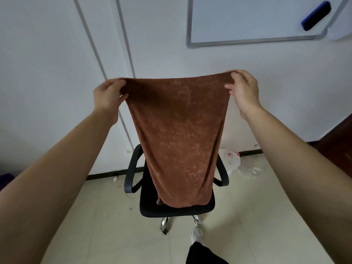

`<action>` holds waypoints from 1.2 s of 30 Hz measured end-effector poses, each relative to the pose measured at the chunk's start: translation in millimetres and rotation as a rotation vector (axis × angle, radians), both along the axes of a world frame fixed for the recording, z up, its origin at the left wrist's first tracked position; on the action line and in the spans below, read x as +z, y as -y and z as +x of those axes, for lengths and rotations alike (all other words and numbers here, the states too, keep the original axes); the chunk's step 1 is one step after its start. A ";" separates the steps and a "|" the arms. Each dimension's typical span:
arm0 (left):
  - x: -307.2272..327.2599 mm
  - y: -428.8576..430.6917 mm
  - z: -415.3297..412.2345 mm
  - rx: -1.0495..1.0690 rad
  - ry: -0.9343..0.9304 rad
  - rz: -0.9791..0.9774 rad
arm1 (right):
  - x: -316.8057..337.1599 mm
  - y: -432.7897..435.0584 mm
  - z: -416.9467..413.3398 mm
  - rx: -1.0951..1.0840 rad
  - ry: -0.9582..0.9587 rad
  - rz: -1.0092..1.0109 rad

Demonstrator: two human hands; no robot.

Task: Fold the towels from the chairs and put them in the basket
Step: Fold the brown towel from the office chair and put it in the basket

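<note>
Far left: left hand [109,95] clenched on the upper left corner of the brown towel [179,134], thumb over the near face, fingers tucked behind, so as to pin that corner and keep the top hem from slipping. Between the two grips: top hem stretched nearly straight and raised above the black office chair [177,202], probably to open the cloth to full width and find its edges before a first fold. Below the hem: cloth hanging in a long narrowing drape, soft vertical creases down the right side, bottom end level with the seat and looking to rest on it or hang just above; contact not clear. Chair arms showing on either side of the drape, backrest hidden behind it. Right of the towel: right hand [242,90] pinching the upper right corner, thumb and forefinger closed on the hem, other fingers loosely spread, a lighter hold than the left. Behind on the floor by the wall: a crumpled plastic bag [231,159]. Up on the wall: whiteboard [247,20] with an eraser [316,15]. No basket in view. Folding judged not yet begun.
</note>
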State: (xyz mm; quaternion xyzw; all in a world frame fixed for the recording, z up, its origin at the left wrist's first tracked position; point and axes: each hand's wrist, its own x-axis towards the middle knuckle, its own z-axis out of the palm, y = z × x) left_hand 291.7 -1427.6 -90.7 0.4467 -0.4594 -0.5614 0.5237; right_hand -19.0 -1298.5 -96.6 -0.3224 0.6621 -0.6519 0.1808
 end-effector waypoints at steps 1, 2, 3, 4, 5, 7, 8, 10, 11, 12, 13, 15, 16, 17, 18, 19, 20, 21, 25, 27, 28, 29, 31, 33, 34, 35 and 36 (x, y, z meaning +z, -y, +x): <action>2.8 6.5 -4.6 0.004 -0.008 -0.010 | 1.4 6.5 -2.8 0.002 0.002 -0.003; 5.6 14.4 -10.4 0.009 -0.018 -0.019 | 2.8 14.0 -7.1 0.006 0.003 -0.007; 8.3 19.7 -13.5 0.017 -0.027 -0.031 | 4.3 18.1 -9.3 0.011 0.000 -0.012; 11.5 25.8 -18.0 0.026 -0.033 -0.042 | 6.4 23.1 -12.7 0.015 -0.001 -0.016; 14.7 30.9 -21.3 0.037 -0.033 -0.054 | 8.6 26.8 -15.0 0.017 -0.006 -0.018; 20.4 38.2 -26.2 0.050 -0.024 -0.080 | 12.5 31.9 -18.1 0.014 -0.023 -0.023; 22.3 39.7 -27.6 0.053 -0.019 -0.094 | 13.9 33.6 -18.4 0.007 -0.026 -0.031; 24.9 39.0 -27.7 0.057 -0.008 -0.125 | 15.5 33.4 -17.8 -0.021 -0.028 -0.037; 24.7 37.5 -26.2 0.061 0.004 -0.140 | 15.3 31.3 -16.6 -0.044 -0.031 -0.034; 23.1 34.5 -24.6 0.070 0.025 -0.156 | 13.6 28.3 -14.6 -0.066 -0.036 -0.031; 19.8 31.6 -22.6 0.079 0.050 -0.170 | 10.9 24.9 -11.5 -0.088 -0.049 -0.023; 9.8 21.5 -17.8 0.094 0.101 -0.194 | 3.3 15.1 -0.1 -0.143 -0.101 0.008; 2.0 14.8 -14.4 0.102 0.128 -0.200 | -2.6 8.1 7.2 -0.172 -0.126 0.033; -8.3 7.0 -10.6 0.113 0.157 -0.209 | -11.3 0.6 14.2 -0.198 -0.144 0.064; -20.4 -1.3 -7.1 0.125 0.191 -0.210 | -21.4 -7.4 20.3 -0.220 -0.154 0.105; -35.8 -11.2 -1.4 0.130 0.226 -0.210 | -35.0 -17.4 27.9 -0.239 -0.158 0.150; -50.0 -19.7 2.5 0.127 0.255 -0.204 | -47.8 -25.4 33.8 -0.259 -0.161 0.197; -69.2 -30.5 9.0 0.123 0.289 -0.190 | -66.0 -35.5 40.9 -0.278 -0.171 0.254; -138.5 -76.7 31.7 0.090 0.445 -0.111 | -128.1 -75.4 66.3 -0.285 -0.230 0.459; -176.8 -105.6 45.7 0.078 0.555 -0.062 | -164.2 -97.4 78.4 -0.271 -0.254 0.555; -198.6 -120.2 53.8 0.071 0.627 -0.034 | -184.1 -110.3 85.2 -0.263 -0.262 0.616; -217.6 -133.2 61.3 0.061 0.699 -0.005 | -203.0 -121.8 90.6 -0.253 -0.265 0.672; -254.4 -156.0 74.3 0.024 0.849 0.049 | -238.1 -144.6 101.7 -0.211 -0.276 0.769; -283.8 -173.8 83.5 -0.047 0.992 0.127 | -265.8 -164.8 111.6 -0.153 -0.264 0.875; -295.3 -179.6 86.9 -0.097 1.049 0.180 | -276.5 -172.7 114.8 -0.119 -0.245 0.937; -305.8 -185.8 90.4 -0.149 1.098 0.237 | -287.3 -180.6 118.0 -0.078 -0.228 1.001; -314.7 -190.7 93.8 -0.198 1.137 0.289 | -296.6 -187.3 120.3 -0.040 -0.216 1.059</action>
